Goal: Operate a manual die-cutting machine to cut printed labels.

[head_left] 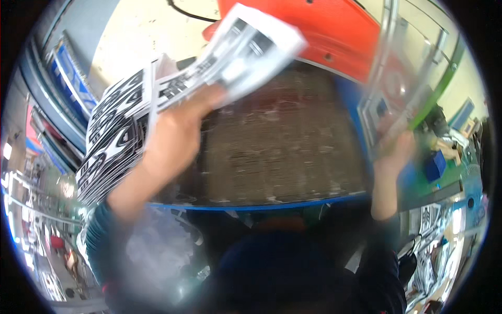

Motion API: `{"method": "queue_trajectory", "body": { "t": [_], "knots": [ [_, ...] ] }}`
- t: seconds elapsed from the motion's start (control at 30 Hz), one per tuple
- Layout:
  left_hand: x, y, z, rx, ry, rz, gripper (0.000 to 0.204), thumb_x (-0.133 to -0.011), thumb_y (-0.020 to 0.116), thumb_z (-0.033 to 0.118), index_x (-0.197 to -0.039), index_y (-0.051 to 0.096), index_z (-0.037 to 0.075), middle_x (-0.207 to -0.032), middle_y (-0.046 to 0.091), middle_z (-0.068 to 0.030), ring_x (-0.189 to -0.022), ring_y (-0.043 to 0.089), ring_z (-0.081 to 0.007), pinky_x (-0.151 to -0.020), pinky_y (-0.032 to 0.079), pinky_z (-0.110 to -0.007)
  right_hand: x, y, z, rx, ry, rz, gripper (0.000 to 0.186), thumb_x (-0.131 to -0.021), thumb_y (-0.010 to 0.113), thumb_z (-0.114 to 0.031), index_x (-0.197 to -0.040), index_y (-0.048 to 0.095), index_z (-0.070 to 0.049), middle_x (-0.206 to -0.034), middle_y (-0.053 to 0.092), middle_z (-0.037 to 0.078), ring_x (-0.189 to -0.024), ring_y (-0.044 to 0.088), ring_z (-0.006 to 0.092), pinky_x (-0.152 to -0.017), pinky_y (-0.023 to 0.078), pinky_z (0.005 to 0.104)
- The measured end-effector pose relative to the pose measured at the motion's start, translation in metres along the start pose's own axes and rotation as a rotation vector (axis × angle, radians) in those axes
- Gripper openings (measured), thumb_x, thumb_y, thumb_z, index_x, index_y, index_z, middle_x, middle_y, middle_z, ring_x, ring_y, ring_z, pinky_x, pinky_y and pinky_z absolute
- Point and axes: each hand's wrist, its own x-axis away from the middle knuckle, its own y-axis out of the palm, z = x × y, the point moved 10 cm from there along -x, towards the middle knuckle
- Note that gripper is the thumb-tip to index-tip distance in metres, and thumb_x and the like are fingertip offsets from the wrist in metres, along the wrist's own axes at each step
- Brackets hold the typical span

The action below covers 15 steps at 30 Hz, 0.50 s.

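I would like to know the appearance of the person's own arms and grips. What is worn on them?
The left grip and the right grip are bare human hands; no gloves are visible. The left sleeve is dark teal with ridges or folds; the right sleeve looks nearly black. Both end short of the hands. Blur hides finer details.
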Motion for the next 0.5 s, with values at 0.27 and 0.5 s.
{"method": "queue_trajectory", "body": {
  "t": [0.27,0.5],
  "knots": [
    [0.047,0.109,0.063,0.175,-0.025,-0.508,0.058,-0.085,0.039,-0.012,-0.135,0.047,0.016,-0.144,0.041,-0.0109,-0.138,0.031,-0.0322,-0.106,0.024,-0.064,0.001,0.017,-0.034,-0.007,-0.110,-0.043,0.063,-0.088,0.057,-0.051,-0.107,0.056,0.010,-0.090,0.061,0.011,-0.080,0.056,0.0156,-0.073,0.043,0.0273],
    [0.040,0.117,0.083,0.161,0.019,-0.481,0.058,-0.085,0.038,-0.014,-0.134,0.049,0.015,-0.144,0.041,-0.0109,-0.137,0.032,-0.0332,-0.105,0.024,-0.066,0.000,0.027,-0.044,0.034,-0.157,-0.125,0.058,-0.088,0.058,-0.048,-0.105,0.057,0.008,-0.089,0.059,0.009,-0.081,0.055,0.0146,-0.073,0.043,0.0277]
  ]
}}
